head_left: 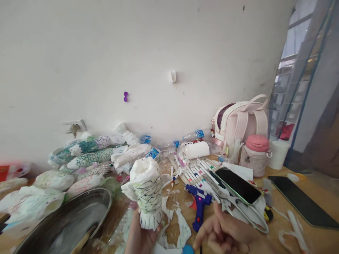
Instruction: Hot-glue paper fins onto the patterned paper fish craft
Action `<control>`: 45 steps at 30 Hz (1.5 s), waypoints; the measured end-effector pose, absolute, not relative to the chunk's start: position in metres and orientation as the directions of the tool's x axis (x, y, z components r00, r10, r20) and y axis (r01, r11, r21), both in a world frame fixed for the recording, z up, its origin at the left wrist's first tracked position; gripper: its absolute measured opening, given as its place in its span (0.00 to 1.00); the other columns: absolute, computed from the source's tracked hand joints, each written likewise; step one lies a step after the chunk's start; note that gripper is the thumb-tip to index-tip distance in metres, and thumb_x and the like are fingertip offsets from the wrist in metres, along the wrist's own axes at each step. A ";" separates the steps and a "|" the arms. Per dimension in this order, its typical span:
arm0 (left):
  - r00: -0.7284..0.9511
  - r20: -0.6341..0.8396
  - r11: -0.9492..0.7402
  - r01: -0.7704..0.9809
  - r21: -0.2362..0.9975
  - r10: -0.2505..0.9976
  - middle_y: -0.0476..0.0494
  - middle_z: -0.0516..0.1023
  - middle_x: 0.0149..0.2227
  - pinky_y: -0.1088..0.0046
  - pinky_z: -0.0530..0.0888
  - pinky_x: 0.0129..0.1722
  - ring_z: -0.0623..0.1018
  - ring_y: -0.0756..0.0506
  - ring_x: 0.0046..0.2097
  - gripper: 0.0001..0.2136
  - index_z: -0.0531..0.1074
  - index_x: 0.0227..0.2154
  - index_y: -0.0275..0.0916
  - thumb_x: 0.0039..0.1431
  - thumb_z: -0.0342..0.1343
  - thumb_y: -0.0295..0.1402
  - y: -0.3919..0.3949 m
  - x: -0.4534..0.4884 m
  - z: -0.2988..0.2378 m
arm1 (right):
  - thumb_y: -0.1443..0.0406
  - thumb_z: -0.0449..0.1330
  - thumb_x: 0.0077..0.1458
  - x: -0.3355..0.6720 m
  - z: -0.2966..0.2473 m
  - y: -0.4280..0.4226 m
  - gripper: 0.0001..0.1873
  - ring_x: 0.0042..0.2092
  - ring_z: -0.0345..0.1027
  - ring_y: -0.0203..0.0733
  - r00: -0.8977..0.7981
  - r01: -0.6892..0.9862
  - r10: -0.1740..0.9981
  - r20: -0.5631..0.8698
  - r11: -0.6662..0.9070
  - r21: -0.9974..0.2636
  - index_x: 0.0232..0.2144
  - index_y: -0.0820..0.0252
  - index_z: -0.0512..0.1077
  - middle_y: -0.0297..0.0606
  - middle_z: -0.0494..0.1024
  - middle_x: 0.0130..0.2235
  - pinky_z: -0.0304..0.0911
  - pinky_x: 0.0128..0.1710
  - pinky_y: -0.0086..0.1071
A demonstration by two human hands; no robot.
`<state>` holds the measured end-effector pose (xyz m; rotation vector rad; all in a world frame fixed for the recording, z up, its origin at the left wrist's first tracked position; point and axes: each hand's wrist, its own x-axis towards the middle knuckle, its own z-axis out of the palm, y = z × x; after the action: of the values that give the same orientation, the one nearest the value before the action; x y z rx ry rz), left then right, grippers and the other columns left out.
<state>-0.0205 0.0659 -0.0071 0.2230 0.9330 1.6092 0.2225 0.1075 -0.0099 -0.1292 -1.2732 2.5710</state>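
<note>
My left hand (144, 231) is wrapped round the lower part of a white paper-covered fish craft (147, 194). It stands upright, drawn with dark scale lines and touched with pale green, its upper end open and crumpled. My right hand (222, 231) hovers at the lower right with fingers loosely bent and apart, and nothing shows in it. Close to its fingertips lies a blue hot glue gun (200, 204) with a lit red light. Torn white paper scraps (182, 229) lie between the two hands, and a blue cap (188, 249) is at the bottom edge.
Several painted paper fish (91, 157) are heaped at the left, behind a metal basin (106, 197). Markers (194, 174), scissors (238, 208) and a phone (238, 185) lie right of centre. A pink backpack (245, 120) and a pink-lidded jar (256, 155) stand by the wall.
</note>
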 end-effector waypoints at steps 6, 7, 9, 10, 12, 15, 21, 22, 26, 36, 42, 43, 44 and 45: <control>-0.293 -0.383 0.039 -0.748 0.663 0.876 0.45 0.78 0.27 0.74 0.73 0.16 0.77 0.47 0.23 0.06 0.70 0.33 0.36 0.59 0.48 0.29 0.065 -0.017 -0.002 | 0.31 0.40 0.43 0.213 -0.011 0.109 0.48 0.13 0.45 0.23 -0.961 -0.272 0.228 0.154 -0.711 -0.648 0.60 0.46 0.56 0.39 0.75 0.29 0.40 0.09 0.17; -0.291 -0.381 0.042 -0.746 0.665 0.877 0.45 0.78 0.26 0.74 0.73 0.16 0.77 0.47 0.23 0.07 0.70 0.33 0.36 0.60 0.47 0.29 0.065 -0.017 -0.001 | 0.32 0.40 0.44 0.212 -0.010 0.109 0.45 0.15 0.49 0.23 -0.935 -0.351 0.296 0.194 -0.710 -0.611 0.59 0.41 0.56 0.41 0.76 0.33 0.43 0.10 0.17; -0.282 -0.377 0.049 -0.742 0.668 0.882 0.45 0.78 0.26 0.75 0.73 0.15 0.76 0.47 0.22 0.07 0.70 0.33 0.36 0.60 0.47 0.29 0.064 -0.016 -0.002 | 0.33 0.42 0.45 0.211 -0.004 0.108 0.41 0.21 0.61 0.28 -0.840 -0.533 0.484 0.245 -0.650 -0.542 0.58 0.36 0.57 0.43 0.76 0.41 0.53 0.15 0.19; -0.275 -0.376 0.053 -0.743 0.668 0.885 0.45 0.78 0.25 0.75 0.73 0.15 0.76 0.47 0.22 0.07 0.70 0.33 0.36 0.60 0.47 0.30 0.065 -0.016 -0.002 | 0.33 0.44 0.44 0.211 -0.001 0.107 0.41 0.27 0.66 0.32 -0.766 -0.625 0.588 0.257 -0.590 -0.512 0.57 0.37 0.59 0.44 0.75 0.45 0.60 0.21 0.23; -0.260 -0.376 0.062 -0.746 0.663 0.889 0.46 0.78 0.25 0.76 0.72 0.14 0.76 0.47 0.22 0.07 0.70 0.35 0.36 0.60 0.48 0.30 0.065 -0.016 -0.003 | 0.35 0.52 0.41 0.211 0.005 0.106 0.38 0.43 0.70 0.40 -0.614 -0.757 0.739 0.278 -0.450 -0.474 0.51 0.42 0.68 0.43 0.71 0.53 0.66 0.39 0.32; -0.251 -0.375 0.064 -0.752 0.656 0.892 0.45 0.78 0.26 0.76 0.71 0.15 0.77 0.47 0.23 0.09 0.68 0.41 0.36 0.59 0.49 0.31 0.064 -0.016 -0.003 | 0.43 0.63 0.42 0.214 0.010 0.106 0.22 0.60 0.55 0.45 -0.469 -0.854 0.825 0.316 -0.332 -0.400 0.27 0.52 0.78 0.37 0.65 0.59 0.53 0.57 0.38; -0.285 -0.408 0.056 -0.758 0.650 0.868 0.46 0.78 0.27 0.75 0.72 0.15 0.77 0.47 0.23 0.07 0.69 0.37 0.37 0.61 0.48 0.31 0.063 -0.014 0.000 | 0.67 0.58 0.58 0.227 0.007 0.105 0.18 0.42 0.72 0.32 -0.510 -0.860 0.817 0.267 -0.479 -0.177 0.16 0.58 0.70 0.31 0.77 0.26 0.59 0.56 0.34; -0.290 -0.411 0.055 -0.758 0.650 0.864 0.46 0.79 0.27 0.75 0.72 0.15 0.77 0.47 0.23 0.07 0.69 0.35 0.37 0.61 0.47 0.31 0.063 -0.014 0.000 | 0.67 0.56 0.60 0.229 0.004 0.105 0.20 0.31 0.72 0.29 -0.550 -0.833 0.772 0.320 -0.533 -0.145 0.16 0.59 0.68 0.28 0.71 0.19 0.65 0.51 0.32; -0.282 -0.394 0.055 -0.751 0.658 0.875 0.46 0.78 0.25 0.76 0.72 0.15 0.76 0.48 0.22 0.07 0.70 0.34 0.36 0.61 0.47 0.31 0.064 -0.014 0.000 | 0.63 0.48 0.65 0.229 -0.007 0.108 0.23 0.12 0.39 0.23 -0.679 -0.660 0.433 0.592 -0.714 -0.235 0.17 0.59 0.53 0.20 0.49 0.13 0.54 0.14 0.17; -0.241 -0.359 0.071 -0.737 0.672 0.902 0.45 0.78 0.27 0.75 0.72 0.16 0.76 0.46 0.23 0.07 0.70 0.34 0.36 0.53 0.57 0.32 0.064 -0.019 -0.011 | 0.32 0.38 0.47 0.221 0.006 0.103 0.56 0.13 0.30 0.25 -0.965 -0.241 0.235 0.117 -0.611 -0.754 0.57 0.75 0.60 0.18 0.49 0.13 0.34 0.10 0.20; -0.218 -0.369 0.103 -0.724 0.682 0.904 0.46 0.77 0.24 0.74 0.71 0.16 0.74 0.47 0.21 0.07 0.70 0.32 0.36 0.52 0.57 0.33 0.061 -0.014 -0.006 | 0.30 0.35 0.43 0.217 -0.002 0.108 0.56 0.12 0.39 0.25 -0.961 -0.247 0.252 0.110 -0.618 -0.746 0.62 0.63 0.53 0.27 0.63 0.17 0.38 0.10 0.20; -0.211 -0.362 0.105 -0.722 0.684 0.908 0.46 0.77 0.24 0.75 0.71 0.16 0.74 0.47 0.22 0.07 0.71 0.32 0.35 0.51 0.58 0.33 0.061 -0.014 -0.006 | 0.31 0.36 0.44 0.216 -0.003 0.108 0.54 0.12 0.39 0.25 -0.949 -0.289 0.285 0.134 -0.620 -0.730 0.62 0.58 0.52 0.28 0.65 0.18 0.38 0.10 0.19; -0.204 -0.367 0.112 -0.725 0.680 0.908 0.46 0.77 0.25 0.75 0.71 0.17 0.74 0.47 0.23 0.08 0.71 0.33 0.36 0.50 0.59 0.33 0.061 -0.014 -0.006 | 0.31 0.36 0.44 0.215 -0.004 0.107 0.52 0.12 0.38 0.24 -0.933 -0.335 0.323 0.157 -0.622 -0.708 0.62 0.53 0.52 0.29 0.66 0.19 0.38 0.11 0.19; -0.196 -0.381 0.125 -0.731 0.671 0.903 0.46 0.77 0.25 0.75 0.70 0.17 0.74 0.47 0.23 0.09 0.71 0.33 0.36 0.49 0.61 0.33 0.061 -0.015 -0.007 | 0.32 0.38 0.44 0.214 -0.003 0.106 0.49 0.13 0.37 0.23 -0.915 -0.380 0.363 0.177 -0.623 -0.684 0.61 0.48 0.53 0.30 0.68 0.21 0.39 0.11 0.18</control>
<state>-0.0147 0.0612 -0.0073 0.2393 0.9499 1.4990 0.2138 0.1061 -0.0032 0.0295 -1.0645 2.5097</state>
